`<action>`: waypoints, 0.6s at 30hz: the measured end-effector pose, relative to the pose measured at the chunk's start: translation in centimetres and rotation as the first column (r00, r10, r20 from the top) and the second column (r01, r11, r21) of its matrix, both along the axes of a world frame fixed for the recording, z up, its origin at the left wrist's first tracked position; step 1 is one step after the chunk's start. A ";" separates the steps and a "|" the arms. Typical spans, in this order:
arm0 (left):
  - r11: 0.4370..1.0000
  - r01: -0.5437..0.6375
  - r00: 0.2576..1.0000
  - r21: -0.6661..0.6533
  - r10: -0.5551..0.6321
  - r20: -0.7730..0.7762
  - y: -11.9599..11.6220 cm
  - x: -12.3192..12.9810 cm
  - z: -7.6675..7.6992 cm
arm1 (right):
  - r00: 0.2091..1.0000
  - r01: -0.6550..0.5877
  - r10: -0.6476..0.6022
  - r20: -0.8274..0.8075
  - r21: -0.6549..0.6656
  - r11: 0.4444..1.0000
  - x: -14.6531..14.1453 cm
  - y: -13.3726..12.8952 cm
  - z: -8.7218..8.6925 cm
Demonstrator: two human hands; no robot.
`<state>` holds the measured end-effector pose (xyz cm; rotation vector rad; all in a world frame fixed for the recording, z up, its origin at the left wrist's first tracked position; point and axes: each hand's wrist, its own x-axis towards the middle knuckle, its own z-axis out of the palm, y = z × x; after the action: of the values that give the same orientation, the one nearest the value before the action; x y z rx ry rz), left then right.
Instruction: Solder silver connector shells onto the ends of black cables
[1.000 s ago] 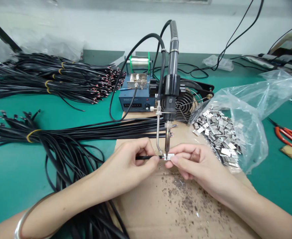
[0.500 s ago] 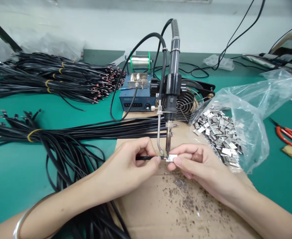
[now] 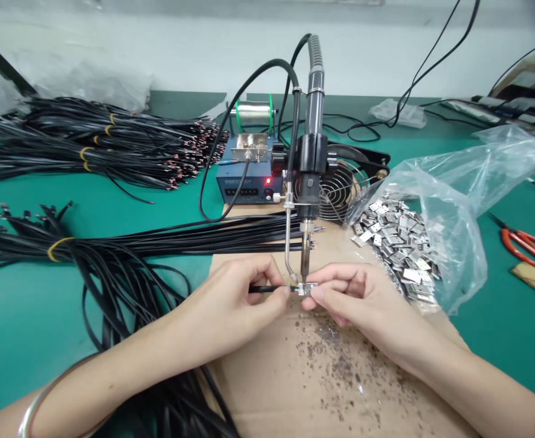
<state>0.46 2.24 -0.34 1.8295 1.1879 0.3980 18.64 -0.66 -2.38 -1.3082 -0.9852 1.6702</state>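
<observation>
My left hand [image 3: 258,298] pinches a black cable [image 3: 267,289] between thumb and fingers, its stripped end pointing right. Between thumb and forefinger, my right hand [image 3: 345,295] grips a small silver metal connector [image 3: 309,288]. Cable end and connector meet under the tip of an upright soldering iron [image 3: 305,249]; whether the tip touches the metal is too small to tell. A thin metal feed tube [image 3: 288,243] curves down just left of the tip, close to my left fingertips.
Bundled black cables [image 3: 131,237] lie left, more [image 3: 135,146] behind. A blue soldering station [image 3: 244,187] and a fan [image 3: 338,191] stand at the back. Right are a plastic bag [image 3: 463,243] with silver connectors [image 3: 397,237] and red-handled pliers [image 3: 527,246]. Cardboard [image 3: 267,389] lies below my hands.
The red light on the blue station is now lit. The connector has shifted slightly left under the iron tip with my right hand. My left hand still pinches the cable.
</observation>
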 end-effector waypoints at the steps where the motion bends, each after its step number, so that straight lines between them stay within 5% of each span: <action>1: 1.000 0.014 1.000 0.011 -0.014 -0.005 0.0 0.0 0.0 | 1.000 -0.001 0.001 0.002 -0.001 1.000 0.0 0.0 0.0; 18: 0.999 -0.030 0.988 0.017 0.027 0.152 -0.3 0.4 -0.1 | 0.999 -0.042 0.042 -0.013 0.004 0.999 0.4 -0.3 0.0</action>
<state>0.83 1.90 -0.43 1.7669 1.1095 0.5563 19.03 -0.91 -2.38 -1.2810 -1.0145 1.7056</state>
